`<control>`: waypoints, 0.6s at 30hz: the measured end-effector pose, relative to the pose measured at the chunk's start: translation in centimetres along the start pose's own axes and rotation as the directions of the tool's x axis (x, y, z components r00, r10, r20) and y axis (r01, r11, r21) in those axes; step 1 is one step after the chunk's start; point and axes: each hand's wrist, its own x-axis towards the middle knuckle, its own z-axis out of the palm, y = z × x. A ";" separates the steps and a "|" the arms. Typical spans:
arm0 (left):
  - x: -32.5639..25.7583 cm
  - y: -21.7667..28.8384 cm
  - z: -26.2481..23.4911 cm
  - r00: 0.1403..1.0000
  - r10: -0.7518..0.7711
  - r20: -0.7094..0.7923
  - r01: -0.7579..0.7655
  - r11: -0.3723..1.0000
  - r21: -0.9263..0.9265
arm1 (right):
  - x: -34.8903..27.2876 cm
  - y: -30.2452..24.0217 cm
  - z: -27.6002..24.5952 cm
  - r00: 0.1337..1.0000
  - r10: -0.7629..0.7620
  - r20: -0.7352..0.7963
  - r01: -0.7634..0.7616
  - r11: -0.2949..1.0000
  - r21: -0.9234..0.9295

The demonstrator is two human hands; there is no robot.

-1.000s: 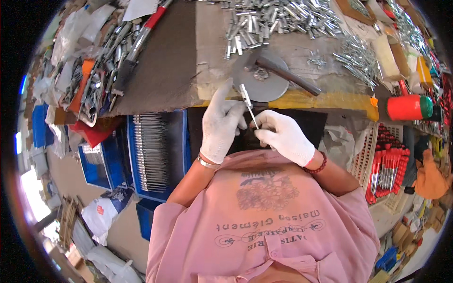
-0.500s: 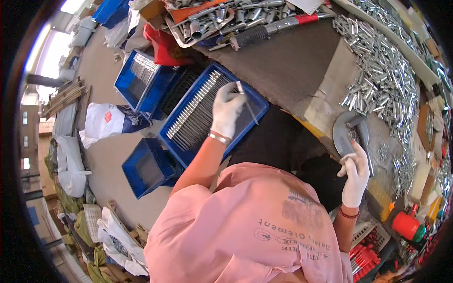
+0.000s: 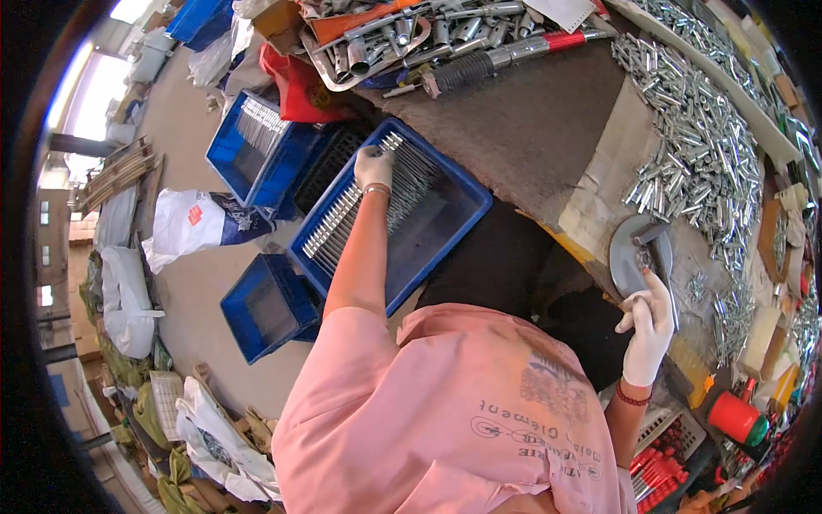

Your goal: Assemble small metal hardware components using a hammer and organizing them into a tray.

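Observation:
My left hand (image 3: pixel 373 167), in a white glove, is closed at the far end of a row of metal rods (image 3: pixel 342 210) in a large blue bin (image 3: pixel 446 257). The rods have bright thick ends and thin darker shanks, lying side by side. A rod end seems to be in its curled fingers, which partly hide it. On the right, my gloved right hand (image 3: pixel 648 330) holds nothing, its bare-tipped index finger stretched out and the others half bent. That finger points at a grey round disc (image 3: pixel 629 265) with a metal bar (image 3: pixel 664 265) on it.
A heap of short silver metal tubes (image 3: pixel 693 154) covers the bench's right side. Sockets and wrenches fill a tray (image 3: pixel 368 51) at the back. Smaller blue bins (image 3: pixel 265 304) stand left on the floor, near a white sack (image 3: pixel 190 221). A red and green container (image 3: pixel 738 418) lies lower right.
My left hand has moved left and slightly down from above the bin, bringing the rod it carried to the row. My right hand has barely moved beside the disc.

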 end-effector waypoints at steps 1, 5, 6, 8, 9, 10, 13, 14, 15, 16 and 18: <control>-0.9 1.6 0.1 0.998 -0.066 -0.025 0.067 0.996 0.064 | -0.1 0.1 -0.3 1.000 0.002 0.002 -0.002 1.000 0.011; 2.6 -3.8 0.0 0.938 0.347 0.001 -0.312 0.842 0.439 | 0.0 0.5 -0.6 0.997 -0.034 0.072 0.031 0.999 0.044; 6.2 -10.1 -6.6 0.865 0.502 -0.012 -0.388 0.684 0.617 | 1.0 0.1 -0.6 0.978 -0.069 0.196 0.041 0.989 0.145; -1.8 5.4 0.1 0.957 0.281 -0.078 -0.287 0.955 -0.074 | 0.0 1.0 -0.6 0.998 0.059 0.014 -0.060 0.996 0.065; -3.2 9.6 -1.9 0.947 0.264 -0.185 -0.300 0.931 -0.206 | 0.0 0.9 -1.0 0.998 0.034 0.046 -0.038 0.995 0.091; -2.0 10.3 -4.2 0.826 0.429 -0.366 -0.482 0.874 -0.062 | 0.3 0.8 -0.9 0.994 0.028 0.109 -0.041 0.992 0.123; -4.4 17.7 -7.8 0.808 0.494 -0.321 -0.580 0.763 -0.285 | 0.4 0.3 -0.5 0.988 0.062 0.143 -0.085 0.984 0.158; -7.2 21.4 -8.1 0.735 0.641 -0.221 -0.678 0.694 -0.244 | 0.3 0.1 -0.4 0.988 0.071 0.140 -0.093 0.983 0.157; -11.6 26.0 -8.3 0.632 0.766 -0.116 -0.769 0.602 -0.217 | 0.3 0.0 -0.6 0.987 0.076 0.141 -0.097 0.983 0.155; -15.2 29.4 -7.7 0.572 0.818 0.063 -0.778 0.566 -0.274 | 0.0 0.1 -0.8 0.989 0.071 0.131 -0.090 0.985 0.150; -20.1 33.0 -5.0 0.383 0.850 0.362 -0.704 0.522 -0.480 | -0.3 0.2 -1.4 0.989 0.073 0.132 -0.092 0.985 0.148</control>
